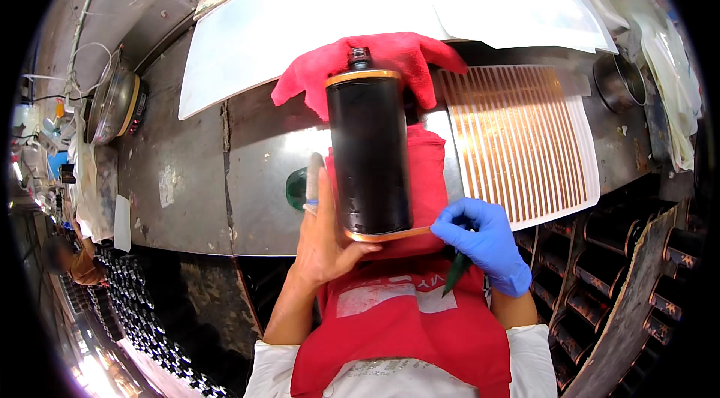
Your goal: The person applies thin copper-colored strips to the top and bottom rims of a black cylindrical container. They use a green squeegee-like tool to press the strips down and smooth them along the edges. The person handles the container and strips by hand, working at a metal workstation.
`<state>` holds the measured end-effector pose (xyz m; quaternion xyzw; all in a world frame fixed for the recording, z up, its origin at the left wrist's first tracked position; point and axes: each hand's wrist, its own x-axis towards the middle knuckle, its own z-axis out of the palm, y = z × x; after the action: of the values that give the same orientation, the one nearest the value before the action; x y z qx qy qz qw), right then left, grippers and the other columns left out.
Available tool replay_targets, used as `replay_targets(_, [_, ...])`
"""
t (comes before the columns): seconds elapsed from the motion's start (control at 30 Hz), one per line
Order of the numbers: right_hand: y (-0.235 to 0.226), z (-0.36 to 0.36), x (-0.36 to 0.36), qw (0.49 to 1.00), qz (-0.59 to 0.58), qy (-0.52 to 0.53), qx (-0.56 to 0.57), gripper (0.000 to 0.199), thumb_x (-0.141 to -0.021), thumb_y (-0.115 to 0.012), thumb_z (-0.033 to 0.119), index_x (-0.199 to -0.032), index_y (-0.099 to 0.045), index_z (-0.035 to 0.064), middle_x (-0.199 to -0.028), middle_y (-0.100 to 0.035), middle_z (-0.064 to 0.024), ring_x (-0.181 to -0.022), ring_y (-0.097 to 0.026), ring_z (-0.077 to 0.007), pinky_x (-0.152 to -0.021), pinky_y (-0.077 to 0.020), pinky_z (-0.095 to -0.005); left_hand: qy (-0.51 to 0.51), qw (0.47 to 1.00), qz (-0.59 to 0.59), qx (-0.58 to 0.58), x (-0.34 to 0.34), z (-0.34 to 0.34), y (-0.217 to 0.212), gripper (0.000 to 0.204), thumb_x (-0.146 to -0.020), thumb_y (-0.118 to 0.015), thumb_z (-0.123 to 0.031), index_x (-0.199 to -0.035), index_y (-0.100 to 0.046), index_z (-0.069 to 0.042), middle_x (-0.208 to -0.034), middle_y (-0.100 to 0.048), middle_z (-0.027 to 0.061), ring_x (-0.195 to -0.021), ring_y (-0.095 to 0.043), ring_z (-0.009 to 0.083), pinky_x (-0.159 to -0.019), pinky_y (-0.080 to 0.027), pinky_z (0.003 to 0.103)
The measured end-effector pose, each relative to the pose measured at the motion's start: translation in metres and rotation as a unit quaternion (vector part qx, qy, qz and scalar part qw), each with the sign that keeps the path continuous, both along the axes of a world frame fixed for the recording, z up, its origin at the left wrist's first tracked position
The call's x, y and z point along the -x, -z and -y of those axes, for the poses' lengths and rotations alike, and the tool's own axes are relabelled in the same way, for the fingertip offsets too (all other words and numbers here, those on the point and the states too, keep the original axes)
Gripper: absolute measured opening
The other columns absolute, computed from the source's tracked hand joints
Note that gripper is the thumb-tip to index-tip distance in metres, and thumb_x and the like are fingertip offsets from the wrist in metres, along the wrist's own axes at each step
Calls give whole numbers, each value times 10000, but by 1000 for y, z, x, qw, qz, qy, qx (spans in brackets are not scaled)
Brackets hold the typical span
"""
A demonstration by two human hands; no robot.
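Note:
A large black bottle [371, 154] with a dark neck lies over red cloth on the metal bench, its neck pointing away from me. One gold band circles its far shoulder. Around its near edge runs a gold strip [390, 235], whose right end stands off the bottle. My left hand [322, 237] grips the bottle's lower left, thumb by the near edge; a pale cover is on one finger. In a blue glove, my right hand [480, 237] pinches the free end of that strip. A dark green pointed blade-like piece [454, 274] also sticks out from under this hand.
A white sheet of parallel gold strips [525, 143] lies at the right. Red towel [420, 60] bunches behind the bottle. A green oval object [298, 189] sits left of it. Metal pot [619, 83] stands far right, round scale [120, 102] far left. Racks of dark bottles [600, 278] stand below right.

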<state>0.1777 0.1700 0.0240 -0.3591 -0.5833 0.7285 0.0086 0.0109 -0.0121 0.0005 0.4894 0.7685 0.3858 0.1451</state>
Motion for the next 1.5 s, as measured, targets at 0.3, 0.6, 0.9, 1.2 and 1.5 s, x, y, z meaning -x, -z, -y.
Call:
replay_targets(0.3, [-22,-5,-10,999,-43,-16,16,98,-774,-701,79,-820,-641,16,-725,-604,3,-627,-526,-32,-570,-427,-177,36,996,-74,-35,-8,-32,-17,920,-569,-845,-288,-1360,-400,-133,-1413,-149,352,-1324,-151,495,-1063,-171,508])
replay_targets(0.6, [4,11,16,1000,-22,0,-11,127,-776,-704,105,-821,-645,3,-648,-533,43,-578,-448,-7,-511,-375,-167,25,995,-83,-41,-5,-19,-9,1210,-563,-848,-321,-1428,-61,-8,-1390,-232,344,-1282,-264,494,-1019,-305,440])
replay_targets(0.9, [-21,21,18,993,-73,-61,-71,131,-791,-700,114,-826,-645,0,-676,-560,34,-565,-425,-3,-500,-361,-164,22,997,58,-39,-4,-12,0,1258,-591,-840,-342,-1409,33,44,-1366,-335,283,-1229,-401,413,-969,-368,415])
replay_targets(1.2, [-21,17,16,994,-79,-67,-44,107,-791,-695,97,-823,-657,1,-704,-599,20,-580,-454,-6,-513,-374,-164,86,924,349,-133,0,-17,-5,1040,-738,-710,-382,-1424,-55,43,-1466,-108,266,-1371,-145,354,-1090,-141,399])
replay_targets(1.5, [-30,16,20,994,-57,-71,-56,92,-783,-699,85,-804,-651,10,-697,-599,19,-561,-455,-2,-500,-372,-164,105,916,371,-110,4,-9,5,785,-889,-494,-213,-1423,27,32,-1501,31,205,-1394,49,271,-1101,2,378])
